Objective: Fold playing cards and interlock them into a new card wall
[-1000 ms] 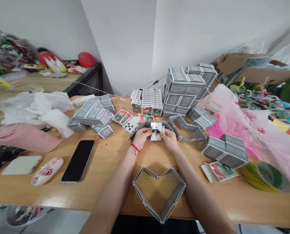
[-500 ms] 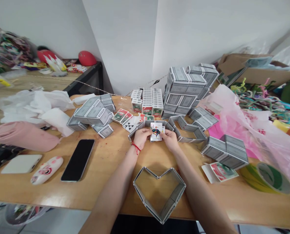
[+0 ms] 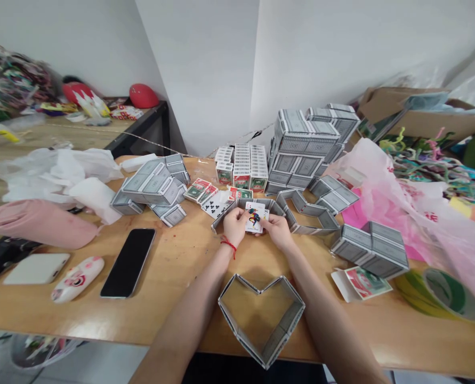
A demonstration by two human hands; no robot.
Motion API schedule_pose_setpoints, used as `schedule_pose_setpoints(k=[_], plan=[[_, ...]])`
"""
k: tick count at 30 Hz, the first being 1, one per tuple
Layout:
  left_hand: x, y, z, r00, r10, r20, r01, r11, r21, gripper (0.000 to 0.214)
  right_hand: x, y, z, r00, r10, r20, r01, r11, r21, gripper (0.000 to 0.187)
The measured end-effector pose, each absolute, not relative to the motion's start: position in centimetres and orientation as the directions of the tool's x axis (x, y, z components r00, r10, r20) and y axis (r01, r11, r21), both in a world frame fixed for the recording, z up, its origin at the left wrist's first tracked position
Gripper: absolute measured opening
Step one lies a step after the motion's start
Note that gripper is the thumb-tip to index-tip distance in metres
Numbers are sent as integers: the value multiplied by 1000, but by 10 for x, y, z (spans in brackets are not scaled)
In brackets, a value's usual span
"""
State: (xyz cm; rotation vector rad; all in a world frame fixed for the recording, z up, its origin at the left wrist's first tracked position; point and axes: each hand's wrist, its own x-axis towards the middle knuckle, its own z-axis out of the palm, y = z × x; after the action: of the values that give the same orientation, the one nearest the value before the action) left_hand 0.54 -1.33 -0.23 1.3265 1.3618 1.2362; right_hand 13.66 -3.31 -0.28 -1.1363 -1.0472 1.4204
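Note:
Between my two hands are playing cards (image 3: 255, 217), face up, with a colourful joker-like figure on top. My left hand (image 3: 234, 226), with a red string on its wrist, is closed on their left side, thumb on the face. My right hand (image 3: 278, 229) pinches the right side, where a second card's edge shows. Behind the hands stands an open frame of grey-backed cards (image 3: 221, 217), partly hidden. A heart-shaped frame of cards (image 3: 237, 333) stands between my forearms. Left of the hands lie loose cards with black clubs (image 3: 214, 206).
Card boxes (image 3: 242, 165) stand in rows at the back beside a tall stack of card blocks (image 3: 297, 144). More card blocks (image 3: 151, 181) sit left, above a phone (image 3: 128, 262). Green-yellow tape (image 3: 439, 293) and an opened card box (image 3: 363, 282) lie right.
The cards have tilted and slid apart slightly, so a second card shows at the right. My left hand has turned a little and shifted right.

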Motion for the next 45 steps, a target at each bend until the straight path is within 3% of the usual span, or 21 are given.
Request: schedule_pose_setpoints(k=[5, 10, 21, 32, 45], plan=[[7, -16, 2, -72, 974, 216, 497, -153, 854, 33, 137, -33, -3, -100, 988, -118, -144, -132, -981, 32], [6, -16, 1, -47, 960, 274, 622, -187, 761, 34, 137, -32, -6, -113, 987, -113, -134, -128, -983, 33], [3, -18, 3, -12, 938, 347, 582, -276, 765, 36, 136, -34, -3, -87, 991, -98, -109, -107, -988, 34], [1, -17, 4, -37, 967, 254, 628, -175, 758, 42, 140, -38, 4, -181, 979, -98, -62, -111, -992, 36], [7, -23, 7, 52, 955, 292, 531, -274, 802, 27, 137, -34, -1, 24, 999, -40, -111, -37, -993, 37]])
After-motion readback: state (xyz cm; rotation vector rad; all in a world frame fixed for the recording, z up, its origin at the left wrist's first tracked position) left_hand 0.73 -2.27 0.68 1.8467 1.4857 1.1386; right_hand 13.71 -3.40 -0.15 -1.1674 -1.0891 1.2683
